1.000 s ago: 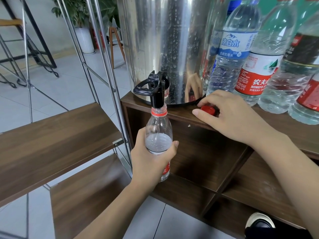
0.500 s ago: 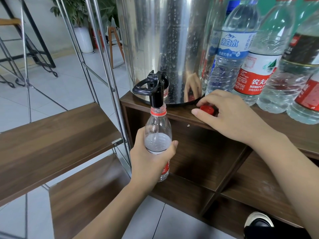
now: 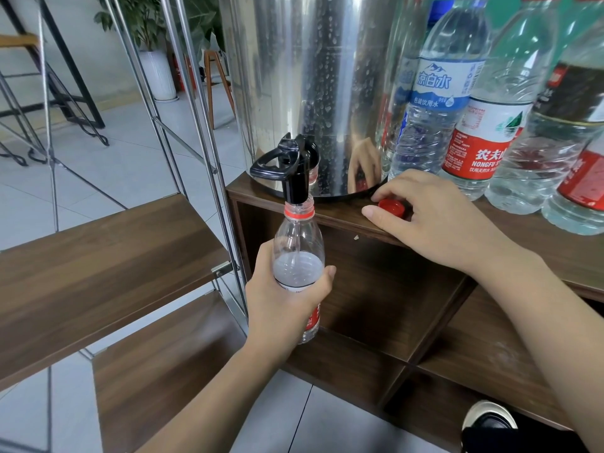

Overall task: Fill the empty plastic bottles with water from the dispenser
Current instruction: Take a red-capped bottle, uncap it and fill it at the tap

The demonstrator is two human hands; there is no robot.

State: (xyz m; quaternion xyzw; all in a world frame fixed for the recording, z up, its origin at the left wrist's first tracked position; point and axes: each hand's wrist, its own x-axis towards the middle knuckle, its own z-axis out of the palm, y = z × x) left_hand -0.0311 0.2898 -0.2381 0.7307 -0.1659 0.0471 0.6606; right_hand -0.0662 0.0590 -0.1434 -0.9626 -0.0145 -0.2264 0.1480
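Observation:
My left hand point(image 3: 284, 299) grips a small clear plastic bottle point(image 3: 299, 243) with a red neck ring, held upright with its mouth under the black tap point(image 3: 287, 171) of the steel water dispenser point(image 3: 310, 76). A thin stream runs into the bottle, and the water stands high, near its shoulder. My right hand point(image 3: 434, 220) rests on the wooden cabinet top point(image 3: 343, 220), fingers curled round a red bottle cap point(image 3: 390, 207) that lies there.
Several large capped water bottles point(image 3: 438, 93) stand on the cabinet right of the dispenser, with blue and red labels. A metal-framed rack with wooden shelves point(image 3: 98, 276) sits to the left. Open cabinet compartments lie below. A shoe point(image 3: 490, 420) shows at the bottom right.
The water in the bottle has risen slightly. Both hands stay where they were.

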